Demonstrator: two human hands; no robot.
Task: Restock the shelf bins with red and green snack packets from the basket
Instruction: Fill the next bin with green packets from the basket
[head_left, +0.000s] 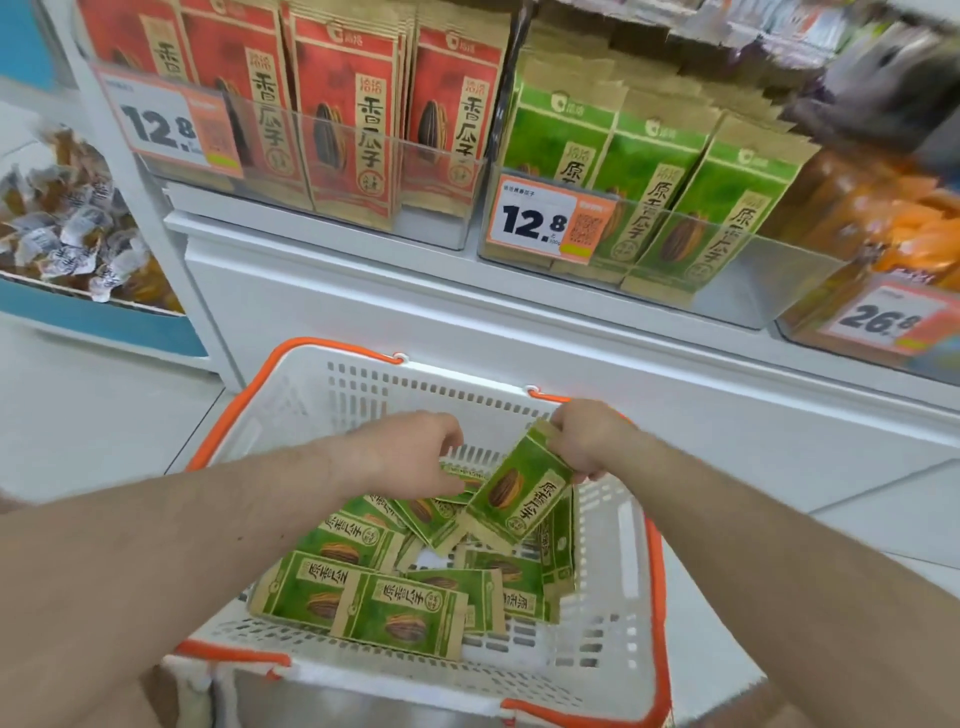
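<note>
A white basket (618, 561) with orange rim sits below me, holding several green snack packets (363, 597). My right hand (587, 436) grips the top of one green packet (519, 493), lifted and tilted over the basket. My left hand (410, 452) reaches into the basket with fingers curled down onto another green packet (467, 475); whether it grips it is hidden. On the shelf above, a clear bin of red packets (343, 124) stands left of a clear bin of green packets (670, 208).
Price tags reading 12.8 hang on both bins (171, 127) (545, 221). An orange-packet bin (883, 260) with a 26.8 tag stands at right. A blue tub of wrapped sweets (67, 223) is at left. White shelf base (467, 322) behind the basket.
</note>
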